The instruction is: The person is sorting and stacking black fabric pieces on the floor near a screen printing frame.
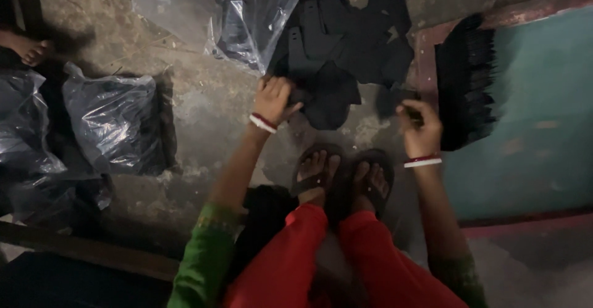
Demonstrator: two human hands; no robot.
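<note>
My left hand reaches to a heap of flat black cut pieces on the concrete floor and closes on the edge of one piece. My right hand pinches a small black piece at the heap's right side. Both wrists wear red and white bangles. My feet in dark sandals rest just below the heap, between my arms.
A stack of black pieces stands on edge against a teal wall. Clear plastic bags filled with black items lie at the left, another bag at the top. A person's bare foot shows at the far left.
</note>
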